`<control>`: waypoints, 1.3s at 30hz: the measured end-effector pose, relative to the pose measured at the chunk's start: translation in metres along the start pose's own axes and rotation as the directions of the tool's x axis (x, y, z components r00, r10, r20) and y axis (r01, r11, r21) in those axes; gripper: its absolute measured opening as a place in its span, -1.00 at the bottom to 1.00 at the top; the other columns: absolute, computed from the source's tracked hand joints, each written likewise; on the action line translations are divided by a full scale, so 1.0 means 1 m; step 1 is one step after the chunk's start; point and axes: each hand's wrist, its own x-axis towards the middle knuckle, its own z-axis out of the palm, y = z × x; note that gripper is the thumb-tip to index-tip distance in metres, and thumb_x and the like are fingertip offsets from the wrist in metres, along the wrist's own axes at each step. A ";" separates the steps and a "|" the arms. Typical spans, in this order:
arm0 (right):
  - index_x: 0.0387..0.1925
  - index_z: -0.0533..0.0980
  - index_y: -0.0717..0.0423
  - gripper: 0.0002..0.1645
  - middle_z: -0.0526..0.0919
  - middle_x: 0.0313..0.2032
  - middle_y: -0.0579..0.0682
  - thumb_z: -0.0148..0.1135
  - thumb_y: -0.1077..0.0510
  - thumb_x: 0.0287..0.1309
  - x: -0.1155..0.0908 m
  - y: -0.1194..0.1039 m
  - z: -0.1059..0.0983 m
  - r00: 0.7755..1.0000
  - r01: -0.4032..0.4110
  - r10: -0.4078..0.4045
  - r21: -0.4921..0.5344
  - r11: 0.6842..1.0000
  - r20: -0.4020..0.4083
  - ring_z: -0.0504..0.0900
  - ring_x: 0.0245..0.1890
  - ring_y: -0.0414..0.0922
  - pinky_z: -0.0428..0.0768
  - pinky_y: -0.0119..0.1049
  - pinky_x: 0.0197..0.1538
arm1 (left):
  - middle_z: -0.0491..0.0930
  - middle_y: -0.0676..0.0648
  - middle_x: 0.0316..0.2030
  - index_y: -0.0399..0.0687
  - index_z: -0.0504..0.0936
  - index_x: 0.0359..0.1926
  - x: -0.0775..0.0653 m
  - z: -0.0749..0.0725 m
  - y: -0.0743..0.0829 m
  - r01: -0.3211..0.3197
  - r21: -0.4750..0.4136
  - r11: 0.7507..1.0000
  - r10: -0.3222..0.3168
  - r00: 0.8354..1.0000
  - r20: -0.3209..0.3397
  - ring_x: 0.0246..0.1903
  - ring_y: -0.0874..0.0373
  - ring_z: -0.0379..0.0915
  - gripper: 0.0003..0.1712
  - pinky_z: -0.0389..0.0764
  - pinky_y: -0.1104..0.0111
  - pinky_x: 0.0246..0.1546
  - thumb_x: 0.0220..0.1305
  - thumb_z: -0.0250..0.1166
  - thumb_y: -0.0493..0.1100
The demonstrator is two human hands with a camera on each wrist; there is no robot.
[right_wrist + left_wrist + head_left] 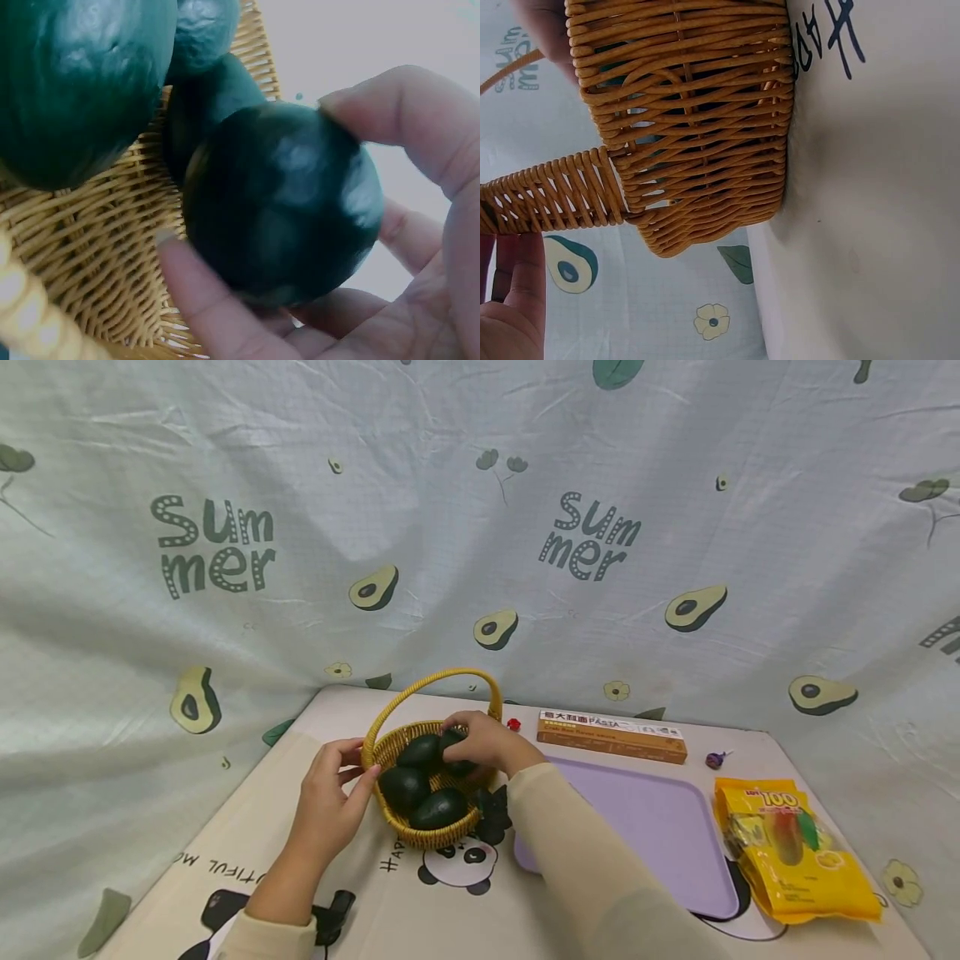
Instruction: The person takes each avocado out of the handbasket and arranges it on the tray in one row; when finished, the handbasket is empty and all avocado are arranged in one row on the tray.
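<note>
A yellow-brown wicker basket [431, 837] with a tall arched handle stands on the table. Several dark green avocados [438, 810] lie in it. At the basket's left side, my left hand [330, 797] holds the foot of the handle [551, 196], thumb on one side and fingers on the other. My right hand [483, 742] reaches into the basket's far right part. It grips one avocado [285, 202], with thumb and fingers around it. In the right wrist view other avocados [82, 82] sit beside the held one.
Right of the basket lies a lilac tray [637, 810], partly behind my right sleeve. A pasta box [611, 739] stands behind it. Farther right are a lollipop [716, 760] and a yellow candy bag [798, 852]. A small red item [513, 724] lies behind the basket.
</note>
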 end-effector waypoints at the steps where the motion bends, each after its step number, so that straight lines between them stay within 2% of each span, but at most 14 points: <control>1: 0.30 0.48 -0.05 -0.32 0.51 0.20 0.11 0.43 0.13 0.11 0.000 0.001 -0.001 1.000 0.009 -0.009 0.007 1.000 -0.006 0.63 0.01 0.06 0.83 -0.02 -0.13 | 0.52 -0.15 0.00 -0.22 0.44 0.21 0.000 0.000 0.000 0.001 0.002 1.000 -0.001 1.000 0.000 0.00 0.04 0.58 -0.48 0.75 0.12 0.02 0.28 0.41 -0.37; 7: 0.35 0.44 -0.08 -0.17 0.52 0.23 0.17 0.55 0.11 0.01 -0.003 0.000 -0.010 0.999 0.017 -0.015 0.062 0.998 -0.039 0.64 0.07 0.08 0.81 0.08 -0.06 | 0.53 -0.16 0.00 -0.24 0.44 0.21 0.000 0.000 0.000 0.006 0.007 1.000 -0.006 1.000 0.004 0.00 0.04 0.59 -0.48 0.74 0.14 0.02 0.29 0.41 -0.36; 11: 0.38 0.42 -0.12 -0.14 0.50 0.25 0.19 0.53 0.12 0.02 -0.008 -0.003 -0.016 0.999 0.032 -0.031 0.089 0.996 -0.017 0.64 0.09 0.09 0.78 0.14 0.02 | 0.52 -0.16 0.00 -0.25 0.44 0.21 0.001 -0.001 -0.002 -0.001 0.010 1.000 0.001 1.000 -0.006 0.00 0.05 0.59 -0.47 0.72 0.19 0.02 0.27 0.42 -0.38; 13: 0.39 0.43 -0.18 -0.17 0.48 0.27 0.20 0.51 0.11 0.06 -0.012 -0.003 -0.019 0.999 0.032 -0.032 0.116 0.993 -0.002 0.64 0.08 0.08 0.77 0.14 0.03 | 0.53 -0.16 -0.01 -0.26 0.44 0.20 0.001 -0.001 -0.004 -0.008 0.009 1.000 0.009 1.000 -0.014 -0.01 0.05 0.59 -0.47 0.72 0.31 0.02 0.27 0.42 -0.38; 15: 0.37 0.44 -0.23 -0.22 0.46 0.28 0.21 0.48 0.12 0.10 -0.015 -0.003 -0.022 0.999 0.031 -0.033 0.156 0.987 0.010 0.64 0.06 0.07 0.79 0.10 0.00 | 0.53 -0.17 -0.02 -0.26 0.44 0.20 0.001 0.000 -0.006 -0.019 0.007 1.000 0.019 1.000 -0.019 -0.01 0.04 0.59 -0.47 0.68 0.52 0.04 0.26 0.42 -0.38; 17: 0.36 0.46 -0.22 -0.27 0.43 0.30 0.20 0.44 0.12 0.15 -0.019 -0.001 -0.024 0.999 0.030 -0.034 0.189 0.982 0.019 0.63 0.04 0.05 0.79 0.10 0.00 | 0.52 -0.18 -0.02 -0.28 0.45 0.20 0.001 0.000 -0.007 -0.025 -0.002 1.000 0.025 0.999 -0.020 -0.01 0.03 0.58 -0.48 0.59 0.70 0.05 0.26 0.42 -0.39; 19: 0.35 0.46 -0.18 -0.30 0.38 0.33 0.18 0.41 0.13 0.18 -0.022 0.002 -0.027 0.998 0.043 -0.050 0.211 0.977 0.029 0.61 0.05 0.04 0.78 0.11 0.01 | 0.52 -0.18 -0.02 -0.27 0.44 0.20 0.001 0.001 -0.007 -0.025 -0.007 1.000 0.025 1.000 -0.018 -0.01 0.03 0.58 -0.48 0.50 0.81 0.05 0.26 0.42 -0.38; 23: 0.37 0.45 -0.15 -0.23 0.31 0.37 0.18 0.47 0.19 0.13 -0.028 0.010 -0.031 0.997 0.050 -0.062 0.238 0.970 0.043 0.56 0.10 0.07 0.76 0.12 0.06 | 0.52 -0.18 -0.02 -0.27 0.44 0.21 0.001 0.002 -0.005 -0.017 -0.014 1.000 0.017 1.000 -0.012 -0.01 0.03 0.58 -0.48 0.50 0.79 0.06 0.27 0.41 -0.38; 27: 0.38 0.44 -0.18 -0.15 0.40 0.30 0.18 0.54 0.21 0.05 -0.036 0.016 -0.034 0.997 0.058 -0.067 0.231 0.971 0.032 0.57 0.13 0.09 0.79 0.03 0.03 | 0.52 -0.19 -0.02 -0.27 0.45 0.20 0.001 0.002 -0.005 -0.017 -0.018 1.000 0.017 1.000 -0.011 -0.02 0.03 0.58 -0.48 0.50 0.79 0.05 0.27 0.42 -0.39; 33: 0.38 0.44 -0.09 -0.22 0.44 0.30 0.13 0.49 0.16 0.11 -0.048 0.024 -0.037 0.993 0.121 -0.121 0.200 0.972 -0.013 0.60 0.14 0.04 0.80 -0.09 0.02 | 0.52 -0.20 -0.02 -0.28 0.45 0.20 0.000 0.002 -0.004 -0.018 -0.022 1.000 0.017 1.000 -0.012 -0.02 0.02 0.58 -0.47 0.46 0.84 0.04 0.26 0.42 -0.39; 39: 0.33 0.50 -0.18 -0.30 0.40 0.37 0.02 0.48 0.11 0.14 -0.059 0.033 -0.042 0.990 0.137 -0.132 0.204 0.969 -0.040 0.57 0.22 0.07 0.79 -0.07 0.04 | 0.52 -0.20 -0.02 -0.28 0.45 0.20 0.001 0.002 -0.004 -0.014 -0.017 1.000 0.014 1.000 -0.016 -0.03 0.03 0.57 -0.48 0.48 0.82 0.04 0.26 0.42 -0.39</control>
